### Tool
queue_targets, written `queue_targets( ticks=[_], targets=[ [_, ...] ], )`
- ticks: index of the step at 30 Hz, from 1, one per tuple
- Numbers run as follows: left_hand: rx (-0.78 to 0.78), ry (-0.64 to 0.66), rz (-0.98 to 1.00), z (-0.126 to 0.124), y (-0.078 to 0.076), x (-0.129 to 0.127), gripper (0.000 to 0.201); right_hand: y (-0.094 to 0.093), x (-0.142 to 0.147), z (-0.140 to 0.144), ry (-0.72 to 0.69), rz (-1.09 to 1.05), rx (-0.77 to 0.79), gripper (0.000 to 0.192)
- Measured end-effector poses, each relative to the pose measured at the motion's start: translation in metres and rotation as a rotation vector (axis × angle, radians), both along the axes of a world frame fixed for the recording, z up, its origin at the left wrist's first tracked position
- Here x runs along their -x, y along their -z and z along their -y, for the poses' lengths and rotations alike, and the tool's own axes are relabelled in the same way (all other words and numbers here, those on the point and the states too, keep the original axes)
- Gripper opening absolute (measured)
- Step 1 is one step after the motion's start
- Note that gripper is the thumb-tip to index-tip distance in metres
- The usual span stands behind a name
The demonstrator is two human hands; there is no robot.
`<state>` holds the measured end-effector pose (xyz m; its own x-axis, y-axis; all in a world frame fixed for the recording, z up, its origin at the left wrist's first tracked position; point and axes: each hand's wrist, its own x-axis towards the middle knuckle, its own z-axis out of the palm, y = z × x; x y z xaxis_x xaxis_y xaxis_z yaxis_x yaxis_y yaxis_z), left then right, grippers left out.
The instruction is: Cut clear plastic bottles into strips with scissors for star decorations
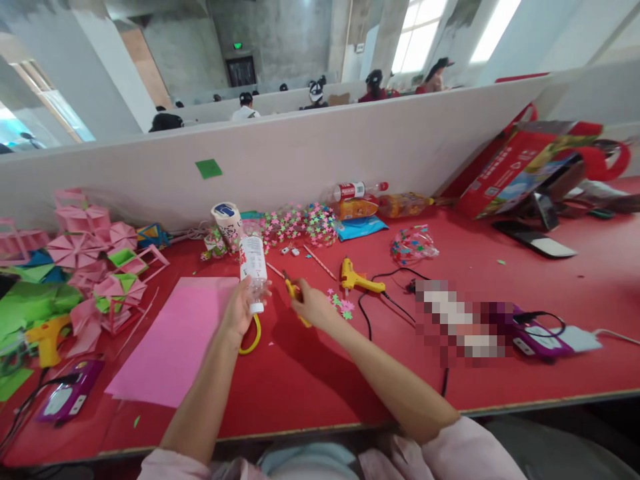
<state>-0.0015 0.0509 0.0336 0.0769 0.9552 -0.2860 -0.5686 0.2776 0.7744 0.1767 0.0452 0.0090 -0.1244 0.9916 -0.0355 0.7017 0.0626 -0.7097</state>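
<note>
My left hand is wrapped around a clear plastic bottle with a white printed label, its white cap pointing down toward me. To its right, my right hand is closed on yellow-handled scissors, whose dark tip points away from me toward the bottle; a small gap separates them. Below the bottle, a yellow loop lies on the table, partly hidden by my left hand. Pink paper sheets lie left of my left forearm. Small star cutouts are scattered just beyond my right hand.
On the red table, a yellow glue gun trails a black cord. Folded pink paper shapes crowd the left, near another glue gun. Bottles and star-filled bags stand along the white partition. A red bag leans right.
</note>
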Motion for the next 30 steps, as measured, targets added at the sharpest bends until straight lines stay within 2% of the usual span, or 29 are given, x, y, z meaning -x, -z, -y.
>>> queue_targets(
  ticks=[2,4,7,11,18,30],
  targets=[
    [-0.011,-0.01,0.018,0.001,0.012,-0.003,0.026,0.002,-0.011,-0.008,0.098,-0.442,0.062,0.038],
    [0.001,0.0,0.03,0.004,0.024,-0.009,0.027,0.008,-0.018,-0.012,0.125,-0.733,0.141,0.031],
    [0.029,0.019,0.007,0.01,0.039,-0.017,0.028,0.019,-0.021,-0.01,0.139,-0.955,0.226,0.023],
    [0.026,0.017,-0.002,0.012,0.046,-0.018,0.029,0.024,-0.021,-0.003,0.159,-0.988,0.24,0.021],
    [0.092,-0.041,0.021,0.011,0.043,-0.016,0.026,0.018,-0.016,0.007,0.089,-1.096,0.301,0.024],
    [0.104,0.011,0.031,0.015,0.042,-0.022,0.024,0.01,-0.016,0.014,0.0,-0.881,0.211,0.025]
  ],
)
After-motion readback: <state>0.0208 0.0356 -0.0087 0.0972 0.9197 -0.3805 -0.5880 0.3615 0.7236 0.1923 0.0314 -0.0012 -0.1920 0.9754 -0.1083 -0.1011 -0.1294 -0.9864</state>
